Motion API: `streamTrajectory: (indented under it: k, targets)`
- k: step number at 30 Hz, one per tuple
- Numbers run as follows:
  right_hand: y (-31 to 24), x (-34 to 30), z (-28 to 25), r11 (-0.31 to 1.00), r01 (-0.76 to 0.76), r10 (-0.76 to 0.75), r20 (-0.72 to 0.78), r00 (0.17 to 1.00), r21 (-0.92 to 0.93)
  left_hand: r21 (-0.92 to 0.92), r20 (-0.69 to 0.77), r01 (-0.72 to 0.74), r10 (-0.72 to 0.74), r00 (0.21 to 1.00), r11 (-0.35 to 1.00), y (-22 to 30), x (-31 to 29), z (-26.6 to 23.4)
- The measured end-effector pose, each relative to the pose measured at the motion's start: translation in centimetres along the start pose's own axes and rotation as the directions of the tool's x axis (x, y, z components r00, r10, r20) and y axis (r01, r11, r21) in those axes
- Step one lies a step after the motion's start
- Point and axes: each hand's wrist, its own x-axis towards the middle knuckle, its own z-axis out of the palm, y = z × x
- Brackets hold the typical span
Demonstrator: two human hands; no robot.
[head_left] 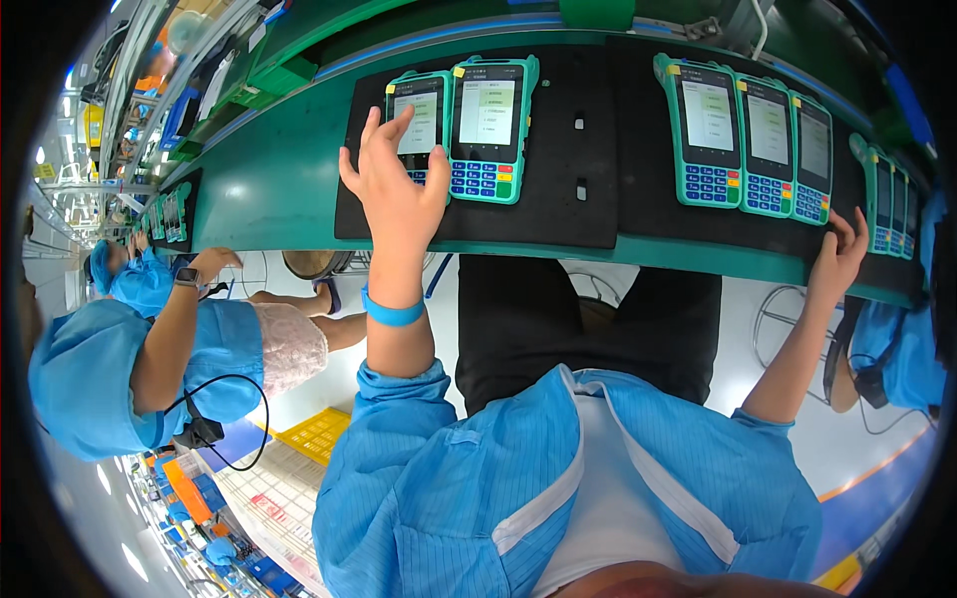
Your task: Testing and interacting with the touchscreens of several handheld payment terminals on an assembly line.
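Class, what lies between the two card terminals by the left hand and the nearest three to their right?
The head view shows black matting between the two terminals and the nearest three, with small pale spots but no device.

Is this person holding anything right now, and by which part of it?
Nothing is visibly held. The spread left hand is over a green terminal; the right hand is at another terminal's lower edge, contact unclear.

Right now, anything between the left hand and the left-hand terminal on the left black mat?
Nothing visible. The left hand overlaps that terminal in view, fingers spread; the neighbouring terminal sits to its right, not between. Contact can't be told.
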Motion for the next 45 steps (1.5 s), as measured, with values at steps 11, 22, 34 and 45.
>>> streamTrajectory:
  k: [11, 22, 34, 45]
  targets:
    - [1.4, 0.1, -0.8, 0.992, -0.010, 0.011, -0.010, 1.000, 0.122, -0.110, -0.105, 0.247, -0.258, 0.960, 0.963, -3.0, -0.3, 0.5]
    - [-1.9, -0.3, -0.1, 1.000, 0.006, -0.005, -0.061, 0.998, 0.008, 0.133, 0.066, 0.536, -0.547, 0.835, 0.834, -14.2, -0.8, 0.1]
    - [-1.8, -0.6, 0.1, 1.000, -0.002, 0.001, -0.053, 0.999, -0.018, -0.256, 0.520, 0.754, -0.572, 0.635, 0.604, -16.8, 2.8, -1.9]
    - [-2.3, -0.6, 0.3, 0.999, 0.007, -0.010, -0.047, 0.999, -0.054, -0.316, 0.381, 0.675, -0.563, 0.734, 0.666, -18.5, 3.9, -0.1]
